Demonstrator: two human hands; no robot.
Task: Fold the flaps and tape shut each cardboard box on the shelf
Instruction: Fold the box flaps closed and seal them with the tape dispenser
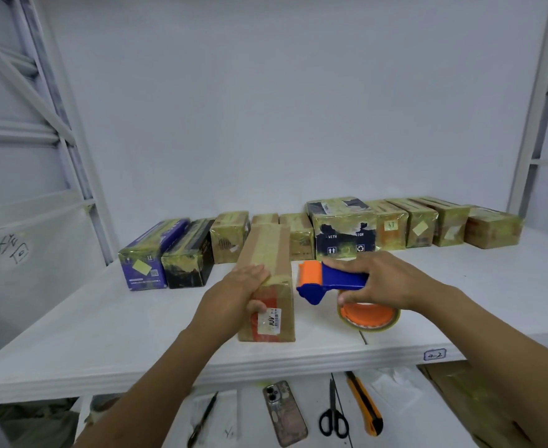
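A long brown cardboard box lies lengthwise near the front of the white shelf, with a strip of yellowish tape along its top and a white label on its near end. My left hand grips the box's near left corner, fingers on top and thumb on the end face. My right hand holds a blue and orange tape dispenser just right of the box, its nose pointing at the box and its tape roll hanging below.
Several taped boxes stand in a row along the back of the shelf. On a lower surface lie a phone, scissors, an orange utility knife and a pen. Shelf uprights stand at both sides.
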